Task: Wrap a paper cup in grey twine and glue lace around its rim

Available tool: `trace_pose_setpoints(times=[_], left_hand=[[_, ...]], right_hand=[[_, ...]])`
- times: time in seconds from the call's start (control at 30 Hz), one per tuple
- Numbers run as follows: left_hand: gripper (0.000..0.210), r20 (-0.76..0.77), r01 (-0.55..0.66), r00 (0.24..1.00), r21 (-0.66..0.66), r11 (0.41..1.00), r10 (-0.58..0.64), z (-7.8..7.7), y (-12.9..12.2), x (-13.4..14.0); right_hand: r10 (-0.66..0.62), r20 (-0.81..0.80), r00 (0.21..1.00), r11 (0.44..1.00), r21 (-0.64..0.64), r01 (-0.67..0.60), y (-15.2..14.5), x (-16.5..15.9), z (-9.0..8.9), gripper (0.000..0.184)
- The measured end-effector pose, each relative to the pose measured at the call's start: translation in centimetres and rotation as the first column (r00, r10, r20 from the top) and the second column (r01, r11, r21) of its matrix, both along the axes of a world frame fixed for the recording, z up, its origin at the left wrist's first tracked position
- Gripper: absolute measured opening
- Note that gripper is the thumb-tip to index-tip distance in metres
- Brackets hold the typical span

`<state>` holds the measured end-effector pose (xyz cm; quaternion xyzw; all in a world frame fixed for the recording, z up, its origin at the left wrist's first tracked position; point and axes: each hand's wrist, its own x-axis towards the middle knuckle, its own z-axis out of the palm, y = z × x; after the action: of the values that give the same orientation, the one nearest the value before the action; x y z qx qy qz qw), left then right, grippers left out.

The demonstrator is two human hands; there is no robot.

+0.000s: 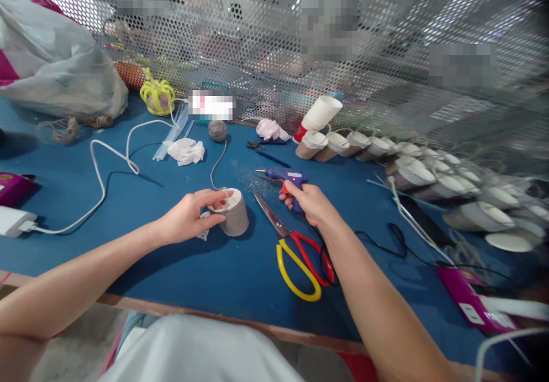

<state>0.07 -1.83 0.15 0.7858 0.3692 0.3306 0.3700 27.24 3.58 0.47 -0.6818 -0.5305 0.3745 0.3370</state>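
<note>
My left hand (pixel 193 216) has its fingers and thumb closed on the edge of a small cup (pixel 237 219), which stands on the table with a grey covering and a whitish top. A grey cord (pixel 213 170) runs from a ball of yarn (pixel 217 131) to the cup, by my fingertips. In my right hand (pixel 309 202) is a blue glue gun (pixel 285 174), its nozzle pointing left and a finger at the orange trigger. Between my hands lie scissors (pixel 281 230) with one red and one yellow handle, blades toward the cup.
Several covered cups (pixel 412 170) line the right side, near a white paper-cup stack (pixel 322 112). Pliers (pixel 268 152), crumpled tissue (pixel 186 151) and a yellow woven item (pixel 157 96) lie farther back. A white cable (pixel 102 190) crosses the left; a purple power strip (pixel 465 299) sits right.
</note>
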Motion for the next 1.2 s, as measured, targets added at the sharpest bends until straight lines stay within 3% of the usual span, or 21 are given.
trace_pose_setpoints(times=[0.13,0.23,0.33,0.43,0.5,0.57,0.73,0.83,0.93,1.03,1.2], left_hand=[[0.039,-0.043,0.012,0.999,0.078,0.997,-0.009,0.3,-0.1,0.1],[0.038,-0.058,0.032,0.998,0.125,0.992,-0.025,0.4,-0.2,0.1],[0.038,-0.073,0.068,0.996,0.176,0.982,-0.056,0.2,-0.3,0.2],[0.039,-0.08,0.09,0.994,0.206,0.974,-0.075,-0.2,-0.3,0.2],[0.039,-0.082,0.097,0.993,0.222,0.97,-0.08,-0.3,-0.4,0.2],[0.038,-0.09,0.104,0.992,0.229,0.968,-0.086,-0.3,-0.5,0.3],[0.039,-0.109,0.106,0.99,0.219,0.97,-0.084,-0.3,-0.6,0.4],[0.037,-0.107,0.105,0.991,0.218,0.97,-0.083,-0.3,-0.6,0.5],[0.03,-0.113,0.104,0.99,0.219,0.97,-0.08,-0.3,-0.6,0.5],[0.03,-0.117,0.108,0.99,0.21,0.972,-0.085,-0.2,-0.6,0.4],[0.037,-0.044,0.048,0.998,0.082,0.996,-0.044,-0.2,-0.4,0.2]], right_hand=[[-0.013,0.17,0.985,0.999,0.04,0.007,0.3,-0.2,-0.1,0.038],[-0.023,0.297,0.955,0.99,0.138,-0.019,-0.3,-0.6,0.9,0.043],[0.036,0.358,0.933,0.975,0.191,-0.111,-0.9,-2.0,2.3,0.036],[0.256,0.331,0.908,0.941,0.132,-0.313,-1.3,-4.5,3.3,0.04],[0.472,0.237,0.849,0.865,0.064,-0.499,-1.4,-6.3,3.7,0.053],[0.559,0.218,0.8,0.812,0.047,-0.581,-1.6,-7.7,4.0,0.06],[0.48,0.325,0.815,0.827,0.143,-0.544,-2.1,-9.0,4.6,0.053],[0.527,0.342,0.778,0.798,0.115,-0.591,-2.4,-9.1,4.7,0.051],[0.582,0.235,0.778,0.789,0.065,-0.61,-2.7,-9.2,4.5,0.034],[0.536,-0.013,0.844,0.843,0.067,-0.534,-2.9,-9.2,4.1,0.014],[0.379,-0.338,0.861,0.925,0.155,-0.347,-4.1,-8.2,4.0,0.016]])
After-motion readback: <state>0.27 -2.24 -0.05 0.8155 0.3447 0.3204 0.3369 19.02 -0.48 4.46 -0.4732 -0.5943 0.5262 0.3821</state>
